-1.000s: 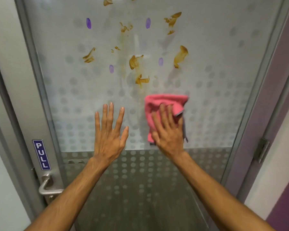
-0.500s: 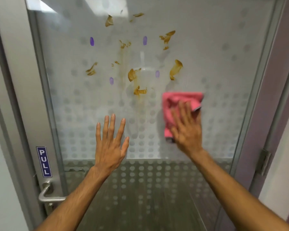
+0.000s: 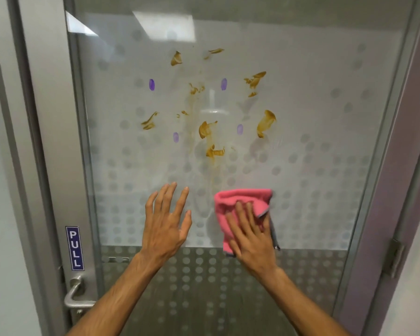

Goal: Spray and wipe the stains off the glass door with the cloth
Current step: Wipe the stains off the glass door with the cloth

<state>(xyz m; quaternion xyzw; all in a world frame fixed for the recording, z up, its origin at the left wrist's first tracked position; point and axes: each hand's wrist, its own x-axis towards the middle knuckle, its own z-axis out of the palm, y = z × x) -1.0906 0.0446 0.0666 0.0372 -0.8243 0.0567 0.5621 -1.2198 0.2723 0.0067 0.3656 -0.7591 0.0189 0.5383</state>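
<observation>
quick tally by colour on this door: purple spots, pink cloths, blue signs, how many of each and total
purple spots: 4
pink cloth: 1
blue PULL sign: 1
total: 6
</observation>
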